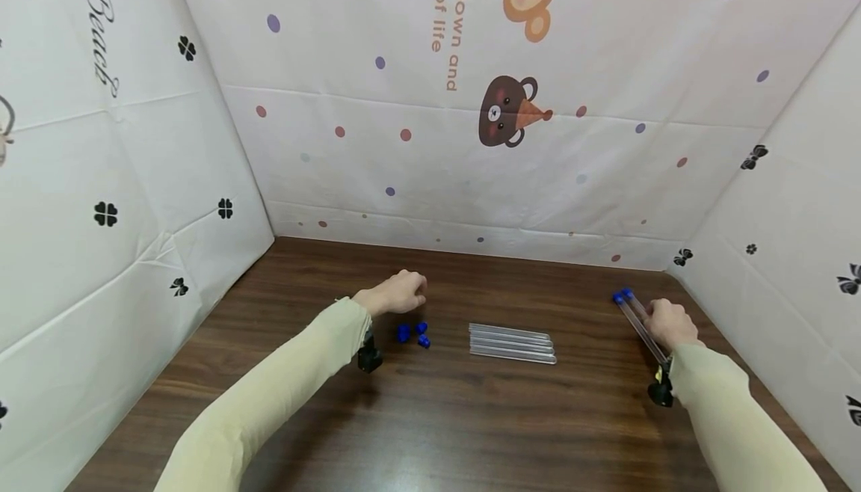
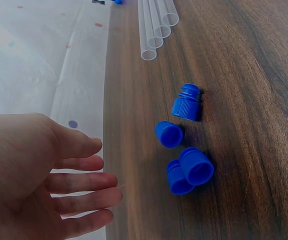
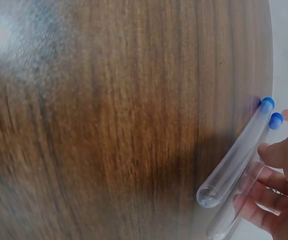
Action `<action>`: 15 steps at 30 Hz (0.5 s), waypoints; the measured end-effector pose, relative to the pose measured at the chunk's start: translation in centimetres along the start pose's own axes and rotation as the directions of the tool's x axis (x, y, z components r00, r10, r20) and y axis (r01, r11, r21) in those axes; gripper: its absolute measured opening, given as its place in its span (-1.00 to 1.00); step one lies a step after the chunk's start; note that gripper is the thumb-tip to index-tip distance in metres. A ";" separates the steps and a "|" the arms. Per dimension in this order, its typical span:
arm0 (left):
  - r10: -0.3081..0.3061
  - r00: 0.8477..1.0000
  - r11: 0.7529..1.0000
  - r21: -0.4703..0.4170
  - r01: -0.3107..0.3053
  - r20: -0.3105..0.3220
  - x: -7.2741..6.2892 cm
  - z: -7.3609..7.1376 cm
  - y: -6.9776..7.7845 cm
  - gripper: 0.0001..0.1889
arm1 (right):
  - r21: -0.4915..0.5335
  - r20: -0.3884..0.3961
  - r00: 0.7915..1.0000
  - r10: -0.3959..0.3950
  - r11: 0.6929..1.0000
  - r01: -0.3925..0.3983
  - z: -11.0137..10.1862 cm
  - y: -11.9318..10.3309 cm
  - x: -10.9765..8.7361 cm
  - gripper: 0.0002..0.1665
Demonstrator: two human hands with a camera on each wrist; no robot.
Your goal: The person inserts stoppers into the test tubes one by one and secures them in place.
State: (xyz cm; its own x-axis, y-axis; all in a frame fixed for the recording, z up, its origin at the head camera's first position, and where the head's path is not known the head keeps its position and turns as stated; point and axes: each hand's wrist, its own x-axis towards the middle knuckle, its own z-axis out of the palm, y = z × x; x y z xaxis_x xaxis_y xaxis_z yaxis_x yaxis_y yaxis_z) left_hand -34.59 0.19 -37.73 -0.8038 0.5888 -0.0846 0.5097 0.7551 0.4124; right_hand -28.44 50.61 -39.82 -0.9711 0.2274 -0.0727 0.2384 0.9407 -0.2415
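Observation:
Several blue ribbed caps (image 2: 186,102) lie loose on the dark wood table, also visible as a small group of caps (image 1: 403,333) in the head view. Just beyond them hovers my left hand (image 1: 398,294), its fingers loosely extended and holding nothing. At the table's right side my right hand (image 1: 669,323) holds a clear test tube (image 3: 234,200) with a blue cap (image 3: 276,120), thumb on one side and fingers showing through the plastic. Beside it lies another capped test tube (image 3: 236,150), nearly parallel.
A row of several uncapped clear tubes (image 1: 511,343) lies side by side mid-table, between my hands. White printed sheets form a back wall (image 1: 417,178) and side walls around the wood table (image 1: 471,432). Wrist cameras sit under both sleeves.

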 end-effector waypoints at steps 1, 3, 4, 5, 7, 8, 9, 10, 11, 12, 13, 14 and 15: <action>-0.001 1.000 1.000 0.001 0.001 0.000 0.0 0.0 0.0 -0.73 | 0.000 0.004 1.000 0.004 1.000 -0.004 0.0 0.0 0.0 -0.58; -0.002 1.000 1.000 0.003 0.002 0.007 0.0 0.0 -0.1 -0.72 | 0.000 0.013 1.000 0.008 1.000 -0.008 0.1 0.1 0.0 -0.57; -0.004 1.000 1.000 0.003 0.004 0.010 0.1 0.0 -0.1 -0.71 | -0.001 0.015 1.000 0.011 1.000 -0.011 0.1 0.1 0.0 -0.57; -0.005 1.000 1.000 0.000 0.005 0.012 0.1 0.0 -0.1 -0.71 | -0.001 0.018 1.000 0.013 1.000 -0.013 0.2 0.1 0.0 -0.57; -0.009 1.000 1.000 0.001 0.009 0.014 0.1 0.1 -0.2 -0.70 | -0.001 0.020 1.000 0.016 1.000 -0.016 0.2 0.1 0.0 -0.57; -0.010 1.000 1.000 0.002 0.010 0.016 0.1 0.1 -0.2 -0.69 | -0.001 0.021 1.000 0.017 1.000 -0.017 0.2 0.0 0.0 -0.57; -0.011 1.000 1.000 0.003 0.011 0.016 0.1 0.1 -0.3 -0.69 | 0.001 0.023 1.000 0.019 1.000 -0.019 0.2 0.0 0.0 -0.57; -0.013 1.000 1.000 0.003 0.013 0.016 0.1 0.1 -0.3 -0.69 | 0.002 0.024 1.000 0.019 1.000 -0.020 0.2 0.0 0.1 -0.57; -0.015 1.000 1.000 0.001 0.015 0.017 0.0 0.1 -0.3 -0.69 | 0.002 0.027 0.999 0.019 1.000 -0.019 0.3 0.0 0.1 -0.57; -0.014 1.000 1.000 0.002 0.014 0.018 0.0 0.1 -0.4 -0.69 | 0.003 0.031 0.999 0.020 1.000 -0.020 0.3 0.0 0.1 -0.57; -0.015 1.000 1.000 0.002 0.015 0.021 0.0 0.2 -0.4 -0.70 | 0.002 0.035 0.999 0.020 1.000 -0.020 0.3 0.0 0.2 -0.57; -0.013 1.000 1.000 0.002 0.013 0.022 0.0 0.2 -0.4 -0.70 | 0.003 0.038 0.999 0.020 1.000 -0.020 0.3 0.0 0.2 -0.56; -0.013 1.000 1.000 0.003 0.013 0.023 -0.1 0.2 -0.4 -0.72 | 0.004 0.040 0.999 0.021 1.000 -0.021 0.4 0.0 0.2 -0.56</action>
State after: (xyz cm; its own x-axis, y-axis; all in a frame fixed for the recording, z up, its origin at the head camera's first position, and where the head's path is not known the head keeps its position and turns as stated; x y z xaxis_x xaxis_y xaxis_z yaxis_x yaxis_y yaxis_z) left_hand -34.67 -0.07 -38.10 -0.8032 0.5853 -0.1111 0.5001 0.7637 0.4082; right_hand -28.68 50.55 -40.20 -0.9647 0.2365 -0.1160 0.2585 0.9347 -0.2441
